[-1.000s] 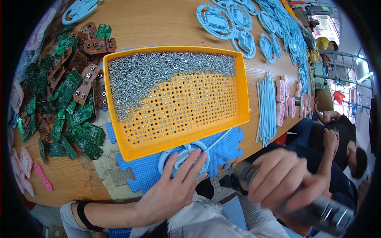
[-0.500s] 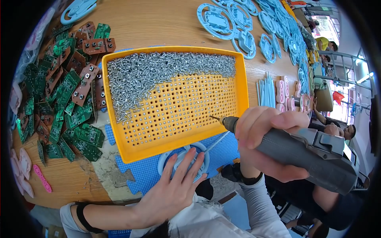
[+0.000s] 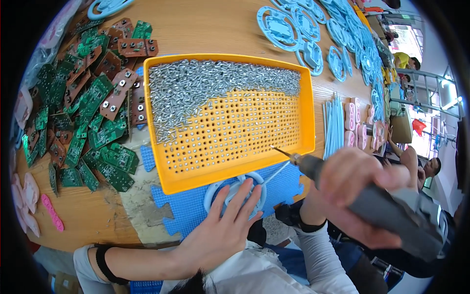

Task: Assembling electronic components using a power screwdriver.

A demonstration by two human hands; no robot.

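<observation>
From the head camera I see my left hand [image 3: 223,230] lying flat with its fingers spread over a pale blue ring-shaped plastic part [image 3: 235,193]. That part sits on a blue foam mat [image 3: 196,208] at the near edge of the wooden tabletop [image 3: 210,29], just in front of the orange tray's near rim.

My right hand [image 3: 362,191] is wrapped tight around a grey electric screwdriver [image 3: 387,210]. Its thin bit [image 3: 281,152] points left and hangs over the near right corner of the orange perforated tray [image 3: 230,179], close above the holes; I cannot tell whether the tip touches anything.

The tray fills the middle of the tabletop. A heap of small silver screws [image 3: 210,85] covers its far half, with single screws standing in many of the holes nearer to me.

At the left edge of the tabletop lies a loose pile of green and brown circuit boards [image 3: 88,112]. Along the far right edge runs a row of more blue plastic rings [image 3: 303,34], and just right of the tray lies a bundle of thin blue rods [image 3: 334,125].
</observation>
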